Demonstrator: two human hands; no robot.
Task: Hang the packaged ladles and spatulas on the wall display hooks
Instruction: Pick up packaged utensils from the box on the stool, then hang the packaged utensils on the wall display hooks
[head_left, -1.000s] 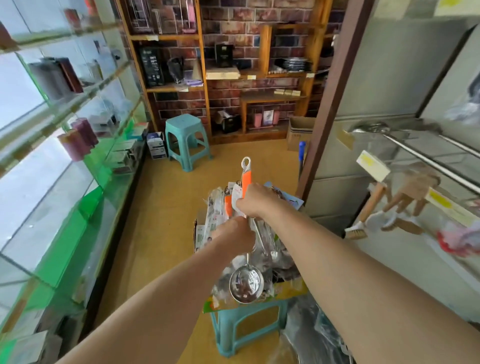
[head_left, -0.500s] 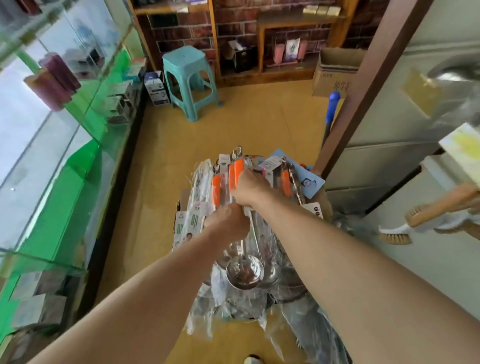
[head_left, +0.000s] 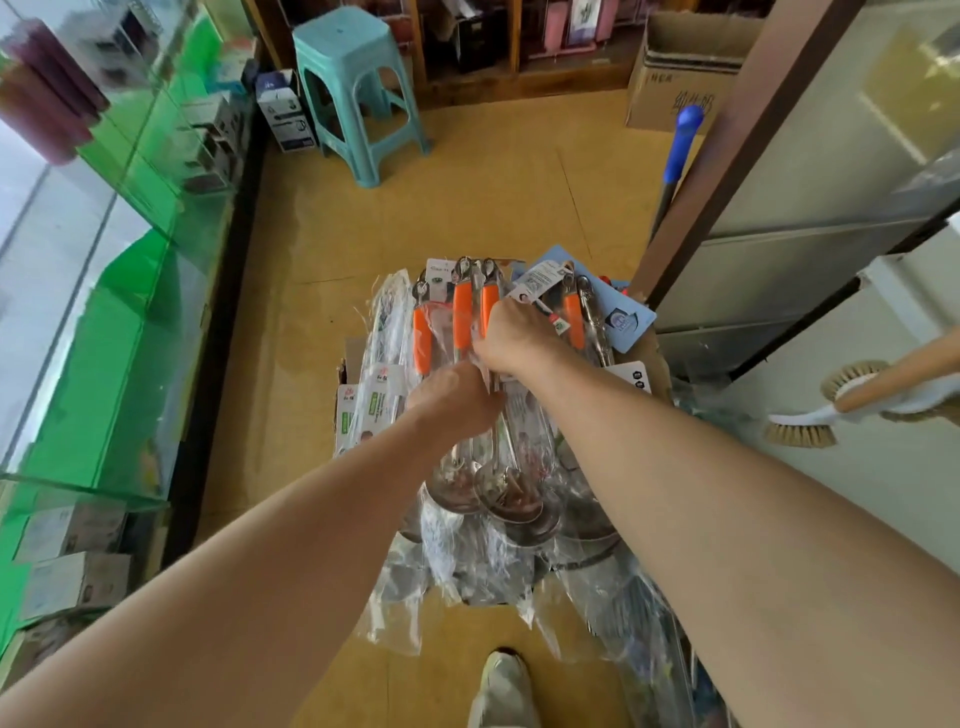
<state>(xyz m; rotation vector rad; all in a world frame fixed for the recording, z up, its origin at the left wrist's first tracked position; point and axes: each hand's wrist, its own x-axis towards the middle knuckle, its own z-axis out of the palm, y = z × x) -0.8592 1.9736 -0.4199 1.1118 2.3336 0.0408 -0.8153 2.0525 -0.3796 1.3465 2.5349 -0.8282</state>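
My right hand (head_left: 511, 338) grips the orange handle of a plastic-wrapped steel ladle (head_left: 489, 310) on a pile of packaged ladles (head_left: 423, 338); my blurred left hand (head_left: 452, 397) clasps its shaft.

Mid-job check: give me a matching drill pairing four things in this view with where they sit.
1 teal plastic stool
2 brown cardboard box
3 wooden-handled scrubbing brush
4 orange-handled packaged ladles

A centre foreground
B right edge of view
C background, left
D background, right

Pairs: 1-C, 2-D, 3-B, 4-A
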